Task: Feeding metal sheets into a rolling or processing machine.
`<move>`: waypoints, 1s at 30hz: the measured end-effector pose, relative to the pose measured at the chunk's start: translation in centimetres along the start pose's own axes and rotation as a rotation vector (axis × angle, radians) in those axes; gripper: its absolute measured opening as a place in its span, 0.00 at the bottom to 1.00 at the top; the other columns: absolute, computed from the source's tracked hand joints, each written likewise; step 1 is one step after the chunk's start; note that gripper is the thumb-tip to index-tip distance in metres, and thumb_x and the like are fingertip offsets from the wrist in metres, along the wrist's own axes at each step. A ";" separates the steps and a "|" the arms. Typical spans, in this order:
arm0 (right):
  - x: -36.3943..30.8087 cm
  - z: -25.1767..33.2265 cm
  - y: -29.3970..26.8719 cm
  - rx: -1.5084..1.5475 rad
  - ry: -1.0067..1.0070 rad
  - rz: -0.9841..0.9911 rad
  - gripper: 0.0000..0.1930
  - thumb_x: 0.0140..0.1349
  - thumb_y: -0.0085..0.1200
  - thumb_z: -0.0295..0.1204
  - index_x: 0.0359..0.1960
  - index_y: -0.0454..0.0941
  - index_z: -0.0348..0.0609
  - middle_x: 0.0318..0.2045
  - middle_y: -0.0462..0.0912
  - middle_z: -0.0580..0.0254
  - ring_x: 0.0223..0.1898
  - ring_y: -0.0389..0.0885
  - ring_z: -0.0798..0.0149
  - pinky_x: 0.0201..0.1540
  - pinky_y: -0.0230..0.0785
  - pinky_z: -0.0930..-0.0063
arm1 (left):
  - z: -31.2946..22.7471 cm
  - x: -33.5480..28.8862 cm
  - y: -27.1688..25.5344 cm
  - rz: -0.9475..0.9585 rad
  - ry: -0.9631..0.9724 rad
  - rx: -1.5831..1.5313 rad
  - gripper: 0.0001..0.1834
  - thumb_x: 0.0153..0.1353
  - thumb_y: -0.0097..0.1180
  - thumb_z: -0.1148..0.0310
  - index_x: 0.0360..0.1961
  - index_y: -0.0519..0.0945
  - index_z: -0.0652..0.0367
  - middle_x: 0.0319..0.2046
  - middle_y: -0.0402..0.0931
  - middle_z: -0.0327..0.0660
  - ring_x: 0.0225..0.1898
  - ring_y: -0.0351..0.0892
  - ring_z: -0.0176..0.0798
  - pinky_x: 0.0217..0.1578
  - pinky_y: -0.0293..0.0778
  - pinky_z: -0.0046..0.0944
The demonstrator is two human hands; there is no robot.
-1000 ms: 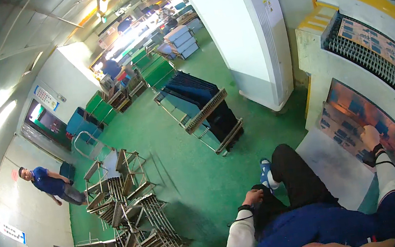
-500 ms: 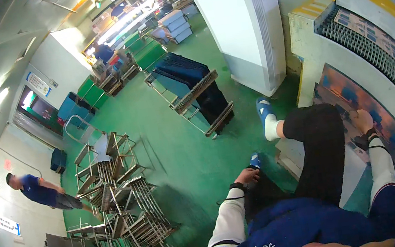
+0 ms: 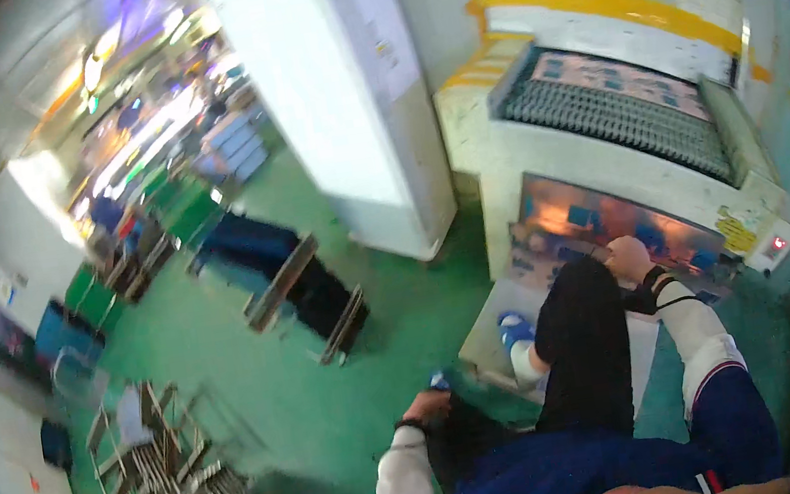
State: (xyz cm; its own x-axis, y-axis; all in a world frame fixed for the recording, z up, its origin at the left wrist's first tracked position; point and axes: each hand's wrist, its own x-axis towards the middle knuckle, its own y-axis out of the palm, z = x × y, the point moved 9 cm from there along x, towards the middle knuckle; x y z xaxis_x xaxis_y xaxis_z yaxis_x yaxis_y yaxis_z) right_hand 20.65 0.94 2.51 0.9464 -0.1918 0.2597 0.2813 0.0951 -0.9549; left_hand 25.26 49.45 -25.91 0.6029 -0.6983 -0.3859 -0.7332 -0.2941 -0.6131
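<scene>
My right hand (image 3: 629, 259) is closed in front of a copper-coloured panel (image 3: 582, 200) with blue patches, which leans on a cream machine (image 3: 542, 140). Its fingers curl away from view, and whether they grip the panel's edge is hidden. A dark band circles that wrist. Over on the left, my left hand (image 3: 428, 406) rests on my black-trousered left knee, slightly blurred, fingers loosely laid out and holding nothing. My blue slipper (image 3: 514, 329) is over a pale low board (image 3: 484, 344) beside the machine.
A slatted conveyor (image 3: 615, 120) tops the machine, with a patterned sheet on it. A tall white cabinet (image 3: 344, 102) stands to its left. A rack of dark panels (image 3: 293, 276) is on the green floor, and metal racks (image 3: 170, 481) crowd the lower left.
My view has swung right, bringing the machine nearer the middle and pushing the co-worker to the left rim. My slippered right foot has moved over the pale board.
</scene>
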 end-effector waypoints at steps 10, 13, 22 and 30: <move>-2.2 -7.7 -19.7 0.547 0.493 -0.318 0.12 0.44 0.59 0.35 0.17 0.76 0.38 0.17 0.77 0.63 0.19 0.73 0.69 0.23 0.64 0.73 | 3.1 1.1 1.5 0.127 -0.536 -0.900 0.20 0.55 0.55 0.60 0.41 0.73 0.67 0.31 0.77 0.48 0.26 0.76 0.43 0.28 0.74 0.38; -2.7 -10.4 -23.9 1.006 0.506 -0.576 0.10 0.50 0.58 0.34 0.28 0.77 0.40 0.24 0.78 0.67 0.23 0.73 0.72 0.27 0.64 0.76 | 4.0 1.6 1.3 0.098 -0.565 -0.853 0.20 0.56 0.53 0.60 0.41 0.73 0.67 0.31 0.77 0.49 0.25 0.76 0.42 0.27 0.74 0.38; 2.4 -10.3 -20.0 1.760 0.343 -0.625 0.17 0.53 0.54 0.25 0.44 0.70 0.35 0.43 0.75 0.59 0.47 0.71 0.65 0.49 0.63 0.72 | 4.0 1.7 0.7 0.090 -0.701 -0.971 0.13 0.56 0.52 0.67 0.40 0.72 0.64 0.27 0.76 0.44 0.24 0.75 0.37 0.23 0.71 0.35; 3.9 -13.7 -11.2 1.991 0.687 -0.732 0.05 0.53 0.54 0.27 0.30 0.71 0.44 0.29 0.74 0.67 0.33 0.72 0.70 0.39 0.65 0.74 | 3.9 1.8 -0.2 0.147 -0.360 -0.843 0.20 0.56 0.53 0.62 0.44 0.71 0.68 0.32 0.77 0.49 0.31 0.77 0.42 0.30 0.74 0.38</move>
State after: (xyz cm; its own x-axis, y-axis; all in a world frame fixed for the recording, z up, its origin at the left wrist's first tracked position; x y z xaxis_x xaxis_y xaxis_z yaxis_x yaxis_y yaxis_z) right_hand 19.00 -14.26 12.19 0.5754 -0.8113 -0.1038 0.6221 0.3517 0.6995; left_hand 27.70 50.81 -29.10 0.4438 -0.5631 -0.6971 -0.7114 -0.6944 0.1080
